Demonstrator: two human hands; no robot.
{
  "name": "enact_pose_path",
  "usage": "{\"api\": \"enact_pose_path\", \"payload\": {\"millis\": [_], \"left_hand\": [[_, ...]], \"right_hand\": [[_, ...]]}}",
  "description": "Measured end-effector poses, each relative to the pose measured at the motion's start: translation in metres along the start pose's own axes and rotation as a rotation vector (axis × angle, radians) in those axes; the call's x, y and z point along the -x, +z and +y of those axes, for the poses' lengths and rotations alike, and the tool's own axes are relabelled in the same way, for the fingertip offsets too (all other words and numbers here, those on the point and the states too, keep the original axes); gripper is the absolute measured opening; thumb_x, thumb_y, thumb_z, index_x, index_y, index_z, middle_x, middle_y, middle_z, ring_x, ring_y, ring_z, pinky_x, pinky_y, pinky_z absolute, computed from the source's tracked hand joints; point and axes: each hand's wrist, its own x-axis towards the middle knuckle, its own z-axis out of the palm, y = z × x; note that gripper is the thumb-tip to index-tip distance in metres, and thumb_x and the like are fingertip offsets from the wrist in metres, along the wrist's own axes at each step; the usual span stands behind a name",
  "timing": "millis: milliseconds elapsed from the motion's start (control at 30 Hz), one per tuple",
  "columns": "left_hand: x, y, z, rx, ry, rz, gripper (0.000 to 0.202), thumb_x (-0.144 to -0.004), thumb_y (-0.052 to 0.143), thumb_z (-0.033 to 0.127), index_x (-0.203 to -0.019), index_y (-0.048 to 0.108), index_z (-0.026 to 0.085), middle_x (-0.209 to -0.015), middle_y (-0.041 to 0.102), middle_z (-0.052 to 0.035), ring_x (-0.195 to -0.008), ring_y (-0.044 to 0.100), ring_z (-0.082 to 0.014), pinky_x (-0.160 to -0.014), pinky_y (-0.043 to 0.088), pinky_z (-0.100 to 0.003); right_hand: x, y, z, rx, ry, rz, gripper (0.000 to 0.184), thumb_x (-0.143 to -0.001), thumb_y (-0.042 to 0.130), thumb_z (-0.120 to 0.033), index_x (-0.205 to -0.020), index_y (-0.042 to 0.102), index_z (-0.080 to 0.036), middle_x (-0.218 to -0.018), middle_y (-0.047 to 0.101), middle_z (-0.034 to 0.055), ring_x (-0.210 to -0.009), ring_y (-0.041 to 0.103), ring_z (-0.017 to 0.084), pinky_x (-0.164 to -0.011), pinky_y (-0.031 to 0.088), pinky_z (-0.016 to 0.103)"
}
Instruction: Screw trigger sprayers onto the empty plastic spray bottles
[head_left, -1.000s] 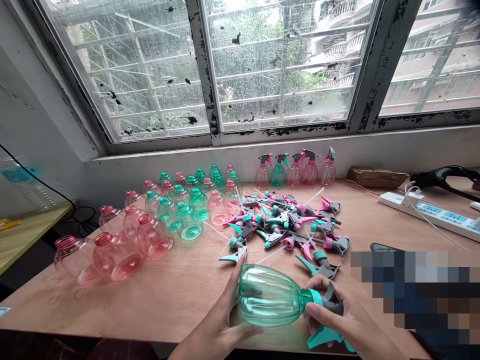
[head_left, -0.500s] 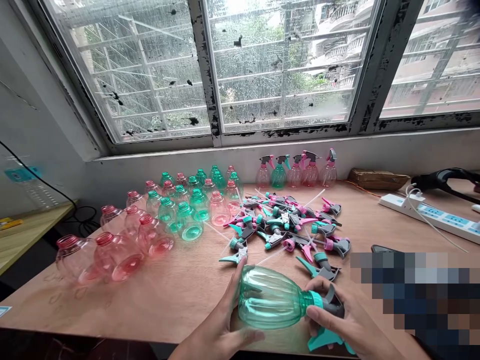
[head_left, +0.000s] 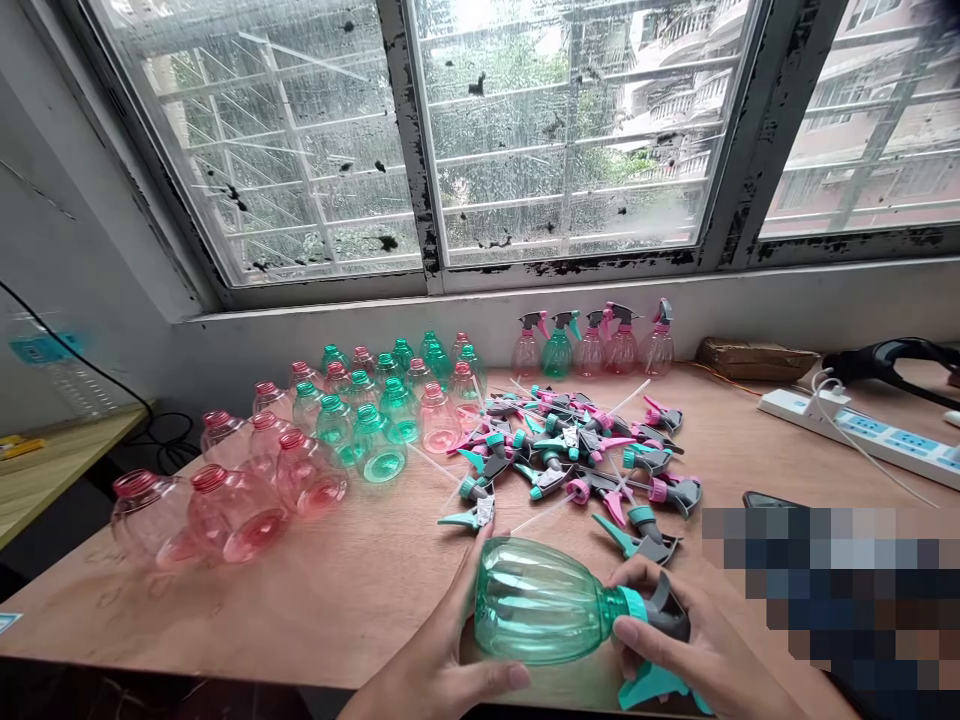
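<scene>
A green see-through spray bottle [head_left: 536, 600] lies on its side at the near edge of the wooden table [head_left: 360, 580]. My left hand [head_left: 442, 665] wraps around the bottle's base. My right hand [head_left: 679, 645] grips the grey and teal trigger head [head_left: 660, 640] sitting on the bottle's neck. Just beyond the hands lies a heap of loose trigger heads [head_left: 577, 455] in pink, teal and grey, with thin white tubes sticking out.
Several capless pink and green bottles [head_left: 337, 430] cluster at the left. Several finished spray bottles [head_left: 592, 345] stand by the wall under the window. A white power strip [head_left: 862, 430], a brown packet [head_left: 754, 355] and a black phone [head_left: 772, 498] are at the right.
The bottle has shifted slightly lower and nearer in my hands; my left thumb has slid further along its underside. The rest of the table is unchanged.
</scene>
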Motion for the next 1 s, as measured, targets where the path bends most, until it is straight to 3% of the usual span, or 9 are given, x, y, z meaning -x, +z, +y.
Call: {"api": "enact_pose_path", "payload": {"millis": [233,333,500,733,1000], "left_hand": [[-0.0002,0.0015,0.0018,-0.147,0.045,0.046,0.110,-0.088,0.073,0.022,-0.154,-0.012,0.043,-0.171,0.003,0.0010,-0.156,0.010,-0.0281,-0.128,0.009,-0.048],[-0.0002,0.0013,0.0008,-0.132,0.037,0.042,0.113,-0.085,0.077,0.026,-0.155,-0.011,0.042,-0.171,-0.001,0.0005,-0.157,0.006,-0.0282,-0.128,0.006,-0.050],[0.0004,-0.0007,-0.0036,-0.025,0.021,0.018,0.106,-0.085,0.075,0.043,-0.157,-0.003,0.038,-0.171,0.007,-0.0037,-0.156,0.014,-0.0297,-0.127,0.014,-0.051],[0.0001,0.0015,-0.0034,-0.142,0.052,0.051,0.110,-0.087,0.075,0.030,-0.153,-0.011,0.046,-0.171,-0.006,0.0037,-0.157,0.003,-0.0273,-0.128,0.008,-0.048],[0.0007,-0.0021,-0.0062,-0.061,0.011,0.035,0.104,-0.085,0.071,0.051,-0.157,-0.003,0.036,-0.171,0.008,-0.0033,-0.156,0.009,-0.0318,-0.127,0.008,-0.052]], "right_hand": [[0.0007,0.0005,-0.0026,-0.021,0.012,0.011,0.040,-0.079,0.080,-0.048,-0.097,0.061,-0.019,-0.060,0.074,-0.0014,-0.057,0.068,0.018,-0.052,0.055,0.026],[0.0004,0.0018,-0.0019,-0.029,-0.004,0.022,0.040,-0.077,0.081,-0.048,-0.097,0.062,-0.020,-0.061,0.073,-0.0024,-0.057,0.069,0.018,-0.055,0.056,0.029],[0.0001,0.0027,-0.0009,0.004,-0.045,0.017,0.040,-0.075,0.083,-0.047,-0.095,0.063,-0.019,-0.060,0.071,-0.0028,-0.056,0.068,0.019,-0.054,0.055,0.030],[0.0008,0.0005,-0.0022,0.015,0.008,0.027,0.040,-0.078,0.080,-0.049,-0.097,0.060,-0.020,-0.060,0.074,-0.0016,-0.056,0.068,0.018,-0.051,0.054,0.027],[0.0007,0.0018,-0.0013,0.009,-0.012,0.013,0.041,-0.076,0.081,-0.050,-0.095,0.061,-0.019,-0.060,0.073,-0.0017,-0.056,0.068,0.018,-0.052,0.053,0.026]]}}
